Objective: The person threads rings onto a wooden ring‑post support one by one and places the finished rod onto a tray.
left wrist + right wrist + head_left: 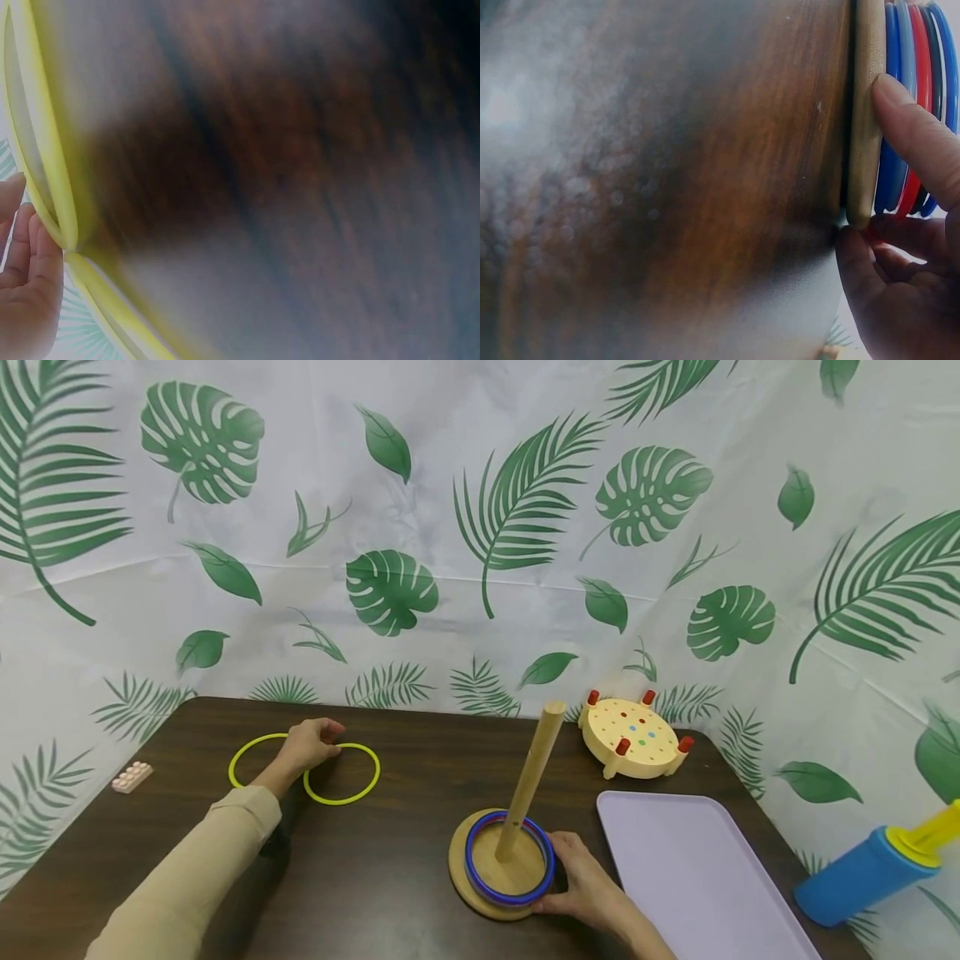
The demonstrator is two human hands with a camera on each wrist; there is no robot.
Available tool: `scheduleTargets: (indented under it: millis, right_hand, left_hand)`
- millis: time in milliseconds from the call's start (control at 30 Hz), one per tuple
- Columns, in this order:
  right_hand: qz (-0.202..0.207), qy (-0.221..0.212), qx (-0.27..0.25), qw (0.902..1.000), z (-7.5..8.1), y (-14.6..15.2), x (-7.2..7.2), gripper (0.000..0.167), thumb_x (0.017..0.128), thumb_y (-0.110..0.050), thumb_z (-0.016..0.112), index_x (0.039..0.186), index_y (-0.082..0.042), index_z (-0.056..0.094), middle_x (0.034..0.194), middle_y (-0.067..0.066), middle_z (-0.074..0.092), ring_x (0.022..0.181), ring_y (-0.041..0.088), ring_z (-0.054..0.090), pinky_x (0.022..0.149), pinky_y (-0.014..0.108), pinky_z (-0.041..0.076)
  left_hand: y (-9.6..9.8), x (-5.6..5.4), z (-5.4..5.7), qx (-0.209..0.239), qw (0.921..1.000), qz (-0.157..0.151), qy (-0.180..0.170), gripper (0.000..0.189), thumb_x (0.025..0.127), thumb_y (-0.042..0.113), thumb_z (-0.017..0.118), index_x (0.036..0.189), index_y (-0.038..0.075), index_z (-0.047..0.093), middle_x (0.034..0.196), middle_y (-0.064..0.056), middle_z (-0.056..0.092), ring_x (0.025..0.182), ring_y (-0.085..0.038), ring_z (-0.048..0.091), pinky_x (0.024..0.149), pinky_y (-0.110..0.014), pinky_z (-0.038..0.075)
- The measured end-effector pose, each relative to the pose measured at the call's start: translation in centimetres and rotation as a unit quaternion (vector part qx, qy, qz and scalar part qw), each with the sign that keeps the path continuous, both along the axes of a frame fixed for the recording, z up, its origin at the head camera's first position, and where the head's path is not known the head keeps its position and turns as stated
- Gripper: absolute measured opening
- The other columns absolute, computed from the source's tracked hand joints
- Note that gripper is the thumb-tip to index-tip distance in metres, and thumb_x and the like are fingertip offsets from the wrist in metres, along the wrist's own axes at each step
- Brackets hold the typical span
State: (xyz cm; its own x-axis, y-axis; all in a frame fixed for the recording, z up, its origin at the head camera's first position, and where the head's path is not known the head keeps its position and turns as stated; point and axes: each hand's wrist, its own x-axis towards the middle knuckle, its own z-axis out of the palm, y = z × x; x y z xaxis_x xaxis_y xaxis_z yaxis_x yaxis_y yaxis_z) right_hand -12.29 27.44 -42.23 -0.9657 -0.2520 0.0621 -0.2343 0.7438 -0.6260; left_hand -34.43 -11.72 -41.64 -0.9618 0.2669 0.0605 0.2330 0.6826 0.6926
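A wooden ring stand with a round base (459,860) and an upright post (534,768) stands near the table's front. Several rings lie stacked around the post, a blue ring (468,853) on top; the right wrist view shows blue, red (922,67) and dark ones. My right hand (588,885) grips the edge of the base, its thumb on top and fingers at the rim. Farther left, two yellow rings lie side by side, a left ring (232,767) and a right ring (342,802). My left hand (306,750) hovers where they meet, fingers loosely bent, thumb apart.
A lilac tray (675,852) lies right of the stand. Behind it sits a cream round toy (633,735) with red-tipped legs. A blue and yellow cylinder (862,877) is at the far right; a pale pink toy brick (132,777) lies at the left edge.
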Motion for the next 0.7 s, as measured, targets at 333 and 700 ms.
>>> scheduleTargets:
  millis: [333, 700]
  right_hand:
    - [0.007, 0.025, 0.007, 0.9996, 0.06, 0.02, 0.06, 0.082, 0.062, -0.035, 0.087, 0.127, 0.000, 0.052, 0.119, 0.014, 0.049, 0.112, 0.031, 0.049, 0.094, 0.048, 0.045]
    - [0.008, 0.035, 0.010, 0.9993, -0.06, 0.04, 0.11, 0.082, 0.061, -0.035, 0.087, 0.126, 0.002, 0.053, 0.118, 0.013, 0.050, 0.111, 0.031, 0.049, 0.093, 0.046, 0.046]
  left_hand:
    - [0.20, 0.17, 0.13, -0.039, 0.9986, -0.016, 0.031, 0.022, 0.080, -0.006, 0.064, 0.101, -0.009, 0.064, 0.092, -0.022, 0.066, 0.086, -0.033, 0.062, 0.075, -0.042, 0.052]
    - [0.61, 0.84, 0.83, -0.104, 0.9944, -0.011, 0.016, 0.013, 0.079, 0.000, 0.061, 0.089, -0.006, 0.066, 0.078, -0.013, 0.063, 0.070, -0.023, 0.056, 0.064, -0.037, 0.048]
